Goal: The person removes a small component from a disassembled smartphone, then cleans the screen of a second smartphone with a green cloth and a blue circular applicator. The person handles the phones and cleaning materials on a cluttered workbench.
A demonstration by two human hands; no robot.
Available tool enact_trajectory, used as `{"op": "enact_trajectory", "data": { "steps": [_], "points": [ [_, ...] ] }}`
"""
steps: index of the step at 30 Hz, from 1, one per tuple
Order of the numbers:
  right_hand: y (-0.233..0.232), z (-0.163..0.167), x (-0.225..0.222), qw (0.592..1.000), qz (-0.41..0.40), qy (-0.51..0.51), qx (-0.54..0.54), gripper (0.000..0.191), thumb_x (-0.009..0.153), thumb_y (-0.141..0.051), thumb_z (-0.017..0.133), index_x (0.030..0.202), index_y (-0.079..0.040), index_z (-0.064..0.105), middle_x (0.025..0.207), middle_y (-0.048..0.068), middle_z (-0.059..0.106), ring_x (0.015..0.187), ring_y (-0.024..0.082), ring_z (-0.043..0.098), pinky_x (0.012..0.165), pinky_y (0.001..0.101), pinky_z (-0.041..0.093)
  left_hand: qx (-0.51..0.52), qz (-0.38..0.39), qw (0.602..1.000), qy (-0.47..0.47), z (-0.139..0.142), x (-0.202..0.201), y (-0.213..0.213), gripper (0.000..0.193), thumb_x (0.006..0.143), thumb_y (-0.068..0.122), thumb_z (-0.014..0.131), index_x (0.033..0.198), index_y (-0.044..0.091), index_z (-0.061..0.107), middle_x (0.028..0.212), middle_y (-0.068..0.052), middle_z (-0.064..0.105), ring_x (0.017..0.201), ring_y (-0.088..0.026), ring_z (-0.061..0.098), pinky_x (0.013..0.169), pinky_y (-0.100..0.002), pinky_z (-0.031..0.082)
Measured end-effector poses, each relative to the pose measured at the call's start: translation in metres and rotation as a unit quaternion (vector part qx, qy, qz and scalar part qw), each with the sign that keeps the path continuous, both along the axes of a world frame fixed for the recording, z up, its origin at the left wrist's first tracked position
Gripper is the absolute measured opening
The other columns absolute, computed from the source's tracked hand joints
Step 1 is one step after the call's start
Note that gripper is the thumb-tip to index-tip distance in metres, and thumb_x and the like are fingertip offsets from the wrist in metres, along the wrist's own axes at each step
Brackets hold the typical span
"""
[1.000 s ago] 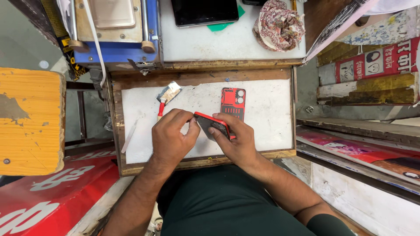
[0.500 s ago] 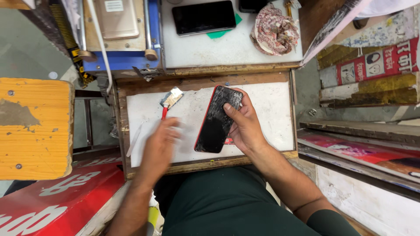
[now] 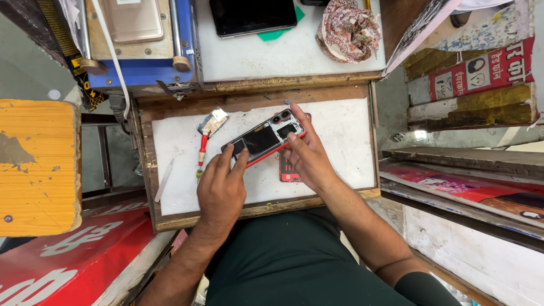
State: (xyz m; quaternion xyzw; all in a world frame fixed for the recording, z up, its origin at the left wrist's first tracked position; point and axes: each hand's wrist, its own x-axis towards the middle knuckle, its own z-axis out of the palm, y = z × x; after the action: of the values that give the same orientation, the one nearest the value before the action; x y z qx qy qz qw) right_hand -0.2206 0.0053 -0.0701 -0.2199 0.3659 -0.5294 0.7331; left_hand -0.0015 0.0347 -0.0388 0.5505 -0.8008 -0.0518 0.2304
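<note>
I see the opened phone (image 3: 264, 137) at mid-frame over the work board (image 3: 340, 164), my left hand (image 3: 222, 190) at its lower left end, my right hand (image 3: 306, 156) at its right end. Another phone part (image 3: 287, 171) lies on the board under my right hand. A brush (image 3: 206, 135) lies left of the phone. A tablet (image 3: 253, 16) sits at the upper centre, a cloth (image 3: 347, 29) to its right.

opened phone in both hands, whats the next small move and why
Probably ease the left hand fingertips along the lower edge of the opened phone while the right hand steadies the camera end. Both hands hold it tilted above the white mat, its red back piece lying beneath.
</note>
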Motion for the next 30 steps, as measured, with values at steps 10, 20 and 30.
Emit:
{"op": "enact_trajectory", "data": {
  "steps": [10, 20, 30],
  "points": [
    [-0.015, -0.007, -0.013, 0.997, 0.054, -0.048, 0.03, 0.079, 0.098, 0.008, 0.048, 0.168, -0.014, 0.018, 0.127, 0.015, 0.066, 0.1, 0.019, 0.072, 0.087, 0.0403, 0.063, 0.29, 0.064, 0.914, 0.275, -0.003, 0.017, -0.013, 0.049, 0.094, 0.024, 0.071, 0.136, 0.002, 0.06, 0.118, -0.018, 0.072, 0.102, -0.023, 0.07, 0.085, -0.034, 0.057],
    [-0.016, -0.014, -0.015, 0.997, 0.073, 0.003, 0.032, 0.082, 0.096, -0.004, 0.059, 0.165, -0.017, 0.017, 0.126, 0.01, 0.067, 0.114, 0.022, 0.068, 0.093, 0.0411, 0.06, 0.383, 0.046, 0.753, 0.533, -0.038, -0.007, -0.014, 0.033, 0.106, 0.011, 0.056, 0.134, -0.006, 0.06, 0.103, -0.009, 0.076, 0.09, -0.007, 0.066, 0.078, -0.022, 0.055],
    [-0.058, -0.04, 0.006, 0.971, 0.126, -0.194, 0.064, 0.056, 0.091, -0.015, 0.06, 0.142, 0.007, 0.05, 0.131, 0.022, 0.066, 0.122, 0.033, 0.066, 0.102, 0.0503, 0.057, 0.411, -0.028, 0.739, 0.532, -0.062, -0.018, -0.034, 0.042, 0.112, 0.016, 0.044, 0.149, -0.004, 0.048, 0.116, -0.008, 0.07, 0.101, -0.011, 0.066, 0.089, -0.027, 0.054]
  ]
}}
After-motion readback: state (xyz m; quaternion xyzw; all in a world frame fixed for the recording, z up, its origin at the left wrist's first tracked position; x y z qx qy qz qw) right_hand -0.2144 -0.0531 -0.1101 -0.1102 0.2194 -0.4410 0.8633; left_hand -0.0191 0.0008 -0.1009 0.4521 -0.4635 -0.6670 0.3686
